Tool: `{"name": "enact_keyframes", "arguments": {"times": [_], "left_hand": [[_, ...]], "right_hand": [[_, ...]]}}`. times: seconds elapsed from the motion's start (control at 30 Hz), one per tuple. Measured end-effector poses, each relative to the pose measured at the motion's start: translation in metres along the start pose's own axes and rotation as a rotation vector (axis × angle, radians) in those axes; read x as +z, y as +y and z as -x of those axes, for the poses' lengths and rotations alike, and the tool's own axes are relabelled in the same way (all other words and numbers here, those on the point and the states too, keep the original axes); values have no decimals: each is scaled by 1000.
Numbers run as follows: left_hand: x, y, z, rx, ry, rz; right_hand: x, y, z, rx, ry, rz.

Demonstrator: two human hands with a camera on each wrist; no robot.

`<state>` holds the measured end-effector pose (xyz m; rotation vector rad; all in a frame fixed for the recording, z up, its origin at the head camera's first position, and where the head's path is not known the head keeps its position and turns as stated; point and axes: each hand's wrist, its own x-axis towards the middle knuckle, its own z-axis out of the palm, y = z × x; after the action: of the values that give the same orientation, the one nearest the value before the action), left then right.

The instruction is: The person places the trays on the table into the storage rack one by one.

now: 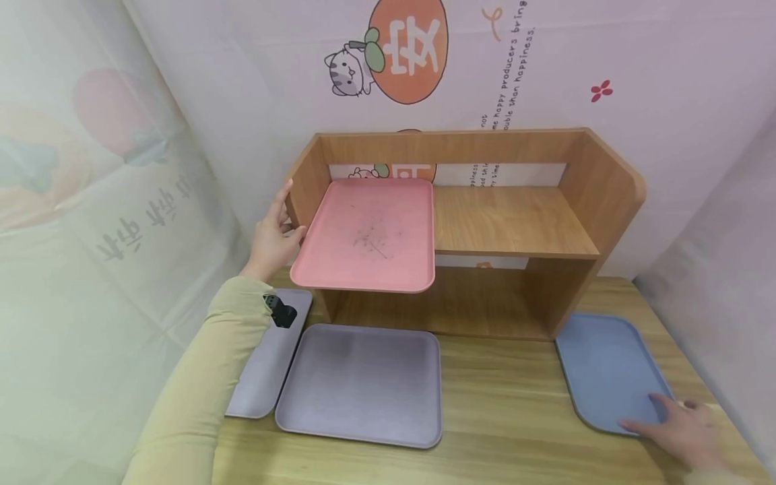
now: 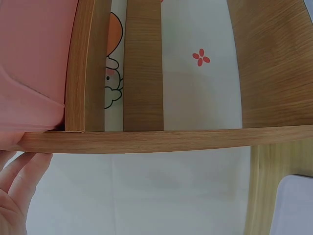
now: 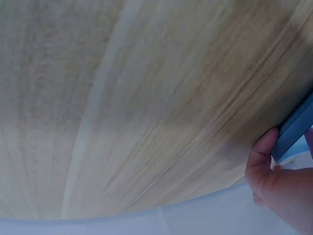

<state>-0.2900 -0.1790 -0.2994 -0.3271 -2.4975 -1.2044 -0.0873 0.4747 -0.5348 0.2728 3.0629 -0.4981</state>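
Note:
A two-level wooden shelf (image 1: 515, 219) stands on the table. On its upper board, at the left, lies a pink tray (image 1: 370, 236) with a faint plant print, its front edge jutting out. My left hand (image 1: 275, 239) grips the shelf's left side panel (image 2: 171, 142), fingers (image 2: 27, 176) against the outer face and thumb near the pink tray. At the table's right, my right hand (image 1: 682, 428) holds the near right corner of a blue tray (image 1: 612, 370) between thumb and fingers. The right wrist view shows the thumb against the blue tray's edge (image 3: 296, 127).
A greyish-purple tray (image 1: 364, 384) lies in front of the shelf. Left of it is another such tray (image 1: 261, 384), partly hidden by my left sleeve (image 1: 200, 377). Printed cloth (image 1: 261, 67) hangs behind and at the sides. Bare wood table (image 1: 497, 404) shows between the trays.

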Motion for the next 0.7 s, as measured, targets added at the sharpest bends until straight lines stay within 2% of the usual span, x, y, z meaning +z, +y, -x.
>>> {"name": "enact_keyframes", "arguments": {"times": [0.2,0.3,0.57,0.7], "left_hand": [[-1,0,0,1,7,2],[-1,0,-2,-8,3,-3],[-2,1,-3,0,7,3],[-2,1,-1,4,6,8]], "right_hand": [[-2,1,1,33,-73,-49],[-3,4,3,44,-108,-133],[0,12,6,58,-111,-393],[2,13,7,22,-91,-426]]}}
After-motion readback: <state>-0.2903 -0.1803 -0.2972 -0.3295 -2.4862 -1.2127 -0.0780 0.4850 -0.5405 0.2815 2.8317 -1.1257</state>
